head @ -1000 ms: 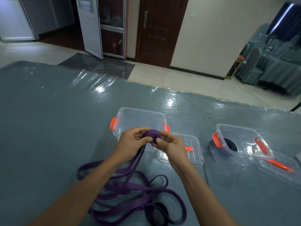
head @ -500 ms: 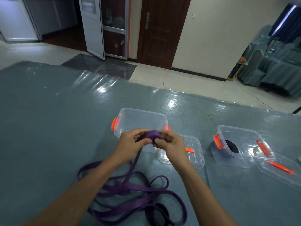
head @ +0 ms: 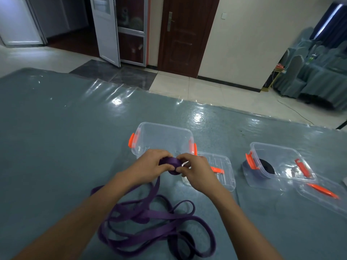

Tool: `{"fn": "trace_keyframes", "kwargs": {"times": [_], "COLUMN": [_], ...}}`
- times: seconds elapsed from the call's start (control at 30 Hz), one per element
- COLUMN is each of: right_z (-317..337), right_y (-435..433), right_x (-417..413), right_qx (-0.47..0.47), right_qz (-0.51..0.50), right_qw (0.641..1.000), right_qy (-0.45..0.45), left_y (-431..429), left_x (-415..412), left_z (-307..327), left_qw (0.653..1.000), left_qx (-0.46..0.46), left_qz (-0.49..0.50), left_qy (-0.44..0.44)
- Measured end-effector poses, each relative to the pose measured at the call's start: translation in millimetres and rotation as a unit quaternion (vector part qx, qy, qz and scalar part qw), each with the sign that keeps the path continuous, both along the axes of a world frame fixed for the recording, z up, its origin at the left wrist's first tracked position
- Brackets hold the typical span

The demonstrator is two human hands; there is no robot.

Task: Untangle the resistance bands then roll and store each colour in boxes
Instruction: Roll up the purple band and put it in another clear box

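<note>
A purple resistance band lies in loose loops on the table near me. Its upper end is wound into a small roll held above the table. My left hand grips the roll from the left with thumb and fingers. My right hand pinches it from the right. Just behind my hands stands an open clear box with orange latches, nothing visible inside it. To the right, a second clear box holds a rolled black band.
A clear lid lies right of my hands, partly under my right hand. Another lid with an orange latch lies at the far right. The table has a grey-blue cover under shiny plastic. Its far edge meets tiled floor.
The roll has turned a little between my fingers and my right hand has shifted its pinch over it. The loose loops on the table look much the same.
</note>
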State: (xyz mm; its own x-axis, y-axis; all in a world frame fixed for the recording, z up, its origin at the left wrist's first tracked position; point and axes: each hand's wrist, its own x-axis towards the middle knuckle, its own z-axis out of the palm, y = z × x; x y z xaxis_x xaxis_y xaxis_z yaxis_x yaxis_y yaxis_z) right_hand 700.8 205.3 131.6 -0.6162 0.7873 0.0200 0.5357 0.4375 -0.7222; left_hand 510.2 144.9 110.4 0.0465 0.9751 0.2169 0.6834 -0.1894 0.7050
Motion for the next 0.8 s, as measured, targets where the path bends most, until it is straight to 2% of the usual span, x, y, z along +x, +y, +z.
{"fn": "trace_keyframes", "kwargs": {"times": [0.07, 0.13, 0.2, 0.3, 0.33, 0.37, 0.47, 0.53, 0.6, 0.67, 0.8], "right_z": [1, -1, -7, -22, -25, -26, -24, -19, -14, -12, -14], "right_y": [2, 3, -2, -13, -15, -15, -8, -4, -2, -1, -5], "right_x": [1, 3, 2, 0, 0, 0, 3, 4, 3, 3, -1], "right_qx": [-0.081, -0.189, -0.280, -0.384, -0.385, -0.358, -0.141, -0.023, -0.038, -0.115, -0.305], "right_qz": [-0.043, -0.081, -0.100, -0.100, -0.095, -0.087, -0.045, -0.012, -0.017, -0.046, -0.091], "right_qw": [0.990, 0.950, 0.900, 0.837, 0.838, 0.863, 0.980, 0.999, 0.998, 0.984, 0.889], "right_qy": [0.104, 0.233, 0.318, 0.377, 0.374, 0.346, 0.134, 0.023, 0.039, 0.127, 0.330], "left_y": [-2, -5, -7, -9, -10, -11, -12, -12, -9, -9, -12], "left_x": [7, 14, 21, 22, 20, 17, 7, 3, 3, 7, 17], "left_z": [-3, -10, -17, -20, -20, -20, -17, -13, -10, -12, -26], "left_qw": [0.990, 0.962, 0.948, 0.947, 0.952, 0.959, 0.988, 0.997, 0.998, 0.992, 0.950], "left_qx": [0.010, 0.017, 0.025, 0.031, 0.033, 0.034, 0.030, 0.026, 0.030, 0.043, 0.044], "left_qz": [0.050, 0.101, 0.131, 0.135, 0.127, 0.117, 0.070, 0.031, 0.018, 0.049, 0.108], "left_qy": [-0.135, -0.254, -0.290, -0.291, -0.278, -0.255, -0.131, -0.069, -0.050, -0.104, -0.291]}}
